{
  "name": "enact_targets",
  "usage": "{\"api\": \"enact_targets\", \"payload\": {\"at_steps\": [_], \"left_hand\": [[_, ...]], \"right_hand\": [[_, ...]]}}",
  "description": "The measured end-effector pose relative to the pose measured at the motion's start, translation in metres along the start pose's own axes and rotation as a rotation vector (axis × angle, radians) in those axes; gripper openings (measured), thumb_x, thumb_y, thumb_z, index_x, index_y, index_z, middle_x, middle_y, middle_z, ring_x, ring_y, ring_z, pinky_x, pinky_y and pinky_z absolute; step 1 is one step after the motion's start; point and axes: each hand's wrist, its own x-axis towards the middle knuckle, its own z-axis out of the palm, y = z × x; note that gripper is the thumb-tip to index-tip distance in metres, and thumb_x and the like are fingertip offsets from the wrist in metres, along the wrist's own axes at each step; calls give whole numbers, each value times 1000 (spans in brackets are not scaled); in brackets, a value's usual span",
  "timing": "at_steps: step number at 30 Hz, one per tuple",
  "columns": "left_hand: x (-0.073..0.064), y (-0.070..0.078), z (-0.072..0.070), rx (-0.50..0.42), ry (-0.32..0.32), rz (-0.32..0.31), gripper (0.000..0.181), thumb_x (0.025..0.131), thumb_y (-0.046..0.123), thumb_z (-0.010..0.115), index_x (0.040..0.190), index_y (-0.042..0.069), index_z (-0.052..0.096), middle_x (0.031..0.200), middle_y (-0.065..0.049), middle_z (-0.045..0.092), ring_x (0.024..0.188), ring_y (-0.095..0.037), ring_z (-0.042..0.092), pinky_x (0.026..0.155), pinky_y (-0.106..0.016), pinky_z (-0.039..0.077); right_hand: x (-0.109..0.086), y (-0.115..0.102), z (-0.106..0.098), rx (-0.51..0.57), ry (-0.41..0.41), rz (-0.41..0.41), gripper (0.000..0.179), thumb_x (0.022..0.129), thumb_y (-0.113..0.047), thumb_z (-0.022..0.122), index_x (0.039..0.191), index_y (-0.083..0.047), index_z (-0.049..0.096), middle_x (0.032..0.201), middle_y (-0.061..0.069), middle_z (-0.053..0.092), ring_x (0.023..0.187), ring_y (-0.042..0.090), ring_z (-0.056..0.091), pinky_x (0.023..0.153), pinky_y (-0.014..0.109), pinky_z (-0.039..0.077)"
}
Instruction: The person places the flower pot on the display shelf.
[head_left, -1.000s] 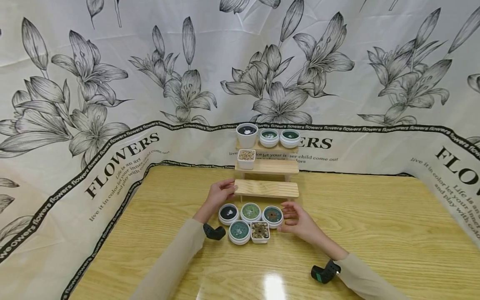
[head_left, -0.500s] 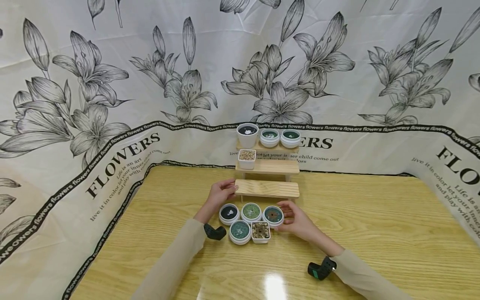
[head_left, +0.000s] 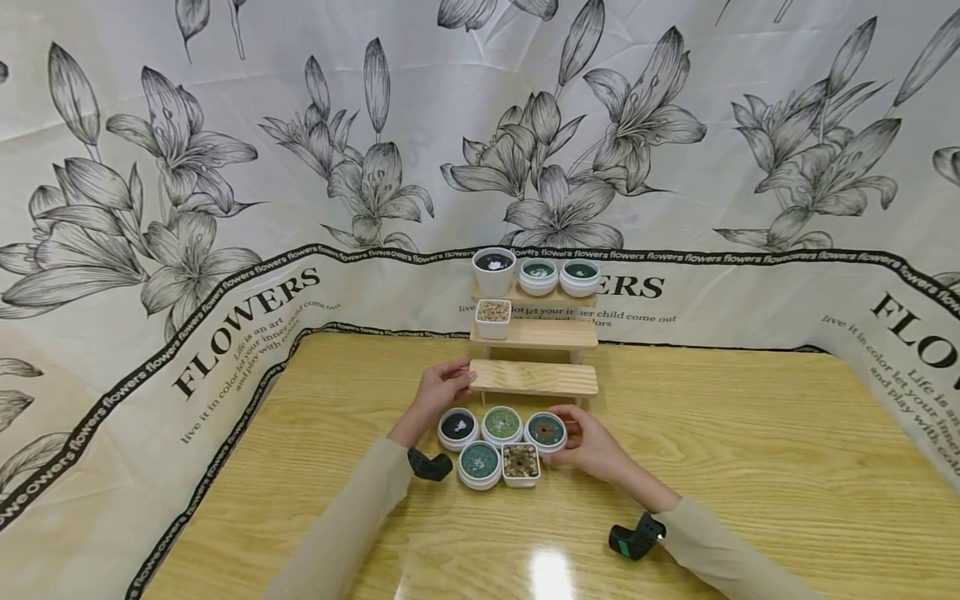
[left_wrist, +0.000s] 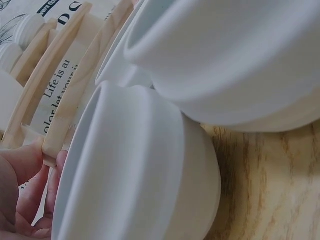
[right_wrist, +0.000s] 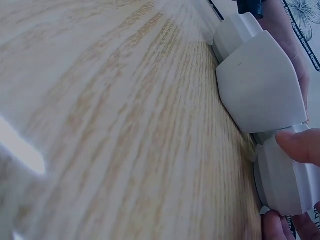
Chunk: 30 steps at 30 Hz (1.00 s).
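My left hand point(head_left: 440, 387) pinches the left end of the lowest step of a wooden tiered stand point(head_left: 534, 377); the left wrist view shows the thumb point(left_wrist: 30, 160) on the edge of that board point(left_wrist: 75, 105). My right hand point(head_left: 592, 446) grips a round white pot point(head_left: 546, 432) with teal fill and a brown centre. In the right wrist view its thumb point(right_wrist: 300, 145) presses the side of the pot point(right_wrist: 285, 175), fingers on the far side. Against it stand a pot with green fill point(head_left: 502, 424), a black-filled pot point(head_left: 457, 427), a teal-filled pot point(head_left: 480, 463) and a square pot with pebbles point(head_left: 521, 463).
On the stand's top step are a taller white pot point(head_left: 494, 269) and two round pots with dark green fill point(head_left: 538, 275). A square pot of pale pebbles point(head_left: 492, 317) is on the middle step. Behind the wooden table point(head_left: 712, 433) hangs a flower-printed cloth point(head_left: 360, 167).
My right hand has moved left onto the round pot with the brown centre and closed around its side. The left hand stays at the end of the lowest step.
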Motion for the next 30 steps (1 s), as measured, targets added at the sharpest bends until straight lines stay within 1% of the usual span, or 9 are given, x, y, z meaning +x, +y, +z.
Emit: {"api": "enact_targets", "payload": {"at_steps": [2, 3, 4, 6, 9, 11, 15, 24, 30], "left_hand": [[0, 0, 0, -4, -1, 1, 38, 90, 1, 63, 128, -4, 59, 96, -7, 61, 67, -4, 58, 63, -16, 56], [0, 0, 0, -5, -2, 2, 38, 90, 1, 63, 128, -4, 59, 96, -7, 61, 67, -4, 58, 63, -16, 56], [0, 0, 0, -5, -2, 2, 38, 90, 1, 63, 128, -4, 58, 96, -7, 61, 67, -4, 58, 63, -16, 56], [0, 0, 0, -4, -1, -1, 38, 90, 1, 63, 128, -4, 58, 96, -7, 61, 67, -4, 58, 63, -16, 56], [0, 0, 0, -2, 1, -5, 38, 90, 1, 63, 128, -3, 59, 96, -7, 61, 67, -4, 58, 63, -16, 56], [0, -1, 0, -3, 1, -4, 38, 90, 1, 63, 128, -3, 59, 96, -7, 62, 66, -4, 58, 63, -16, 56], [1, -1, 0, -6, -2, 3, 38, 90, 1, 63, 127, -4, 59, 94, -6, 61, 66, -4, 58, 62, -16, 56], [-1, 1, -1, -9, -13, 0, 39, 91, 2, 63, 129, -3, 58, 93, -4, 60, 66, -3, 58, 63, -16, 56], [-2, 1, -2, 5, -12, -4, 40, 91, 5, 64, 130, -2, 57, 97, -5, 61, 68, -3, 58, 67, -19, 58]], "right_hand": [[-1, 1, 1, 8, 6, -22, 66, 70, -2, 82, 125, 10, 47, 114, 27, 56, 94, 14, 59, 72, 20, 56], [-1, 2, 1, 16, 6, -59, 65, 71, -4, 83, 124, 9, 48, 112, 24, 57, 92, 12, 59, 71, 20, 56], [-1, 2, 1, 21, 7, -68, 64, 71, -5, 83, 123, 8, 49, 112, 22, 57, 91, 10, 59, 70, 19, 56], [-1, 3, 1, 29, 3, -86, 64, 71, -7, 84, 123, 8, 49, 111, 21, 58, 91, 9, 59, 70, 20, 57], [0, 4, 1, 19, 0, -49, 66, 71, -3, 83, 125, 10, 47, 116, 27, 56, 96, 17, 61, 73, 22, 58], [1, 3, 1, -2, 3, 3, 68, 71, 0, 82, 127, 11, 46, 120, 31, 53, 100, 25, 61, 76, 23, 58], [0, 1, 2, -38, 13, 36, 68, 71, 4, 80, 128, 12, 45, 120, 31, 54, 104, 35, 60, 79, 26, 58], [-5, 4, -2, -61, 32, 32, 67, 71, -1, 82, 127, 9, 47, 120, 28, 56, 103, 30, 61, 81, 21, 57], [-11, 5, -7, -75, 51, 43, 69, 70, -3, 83, 128, 7, 48, 122, 27, 55, 102, 29, 61, 81, 20, 56]]}}
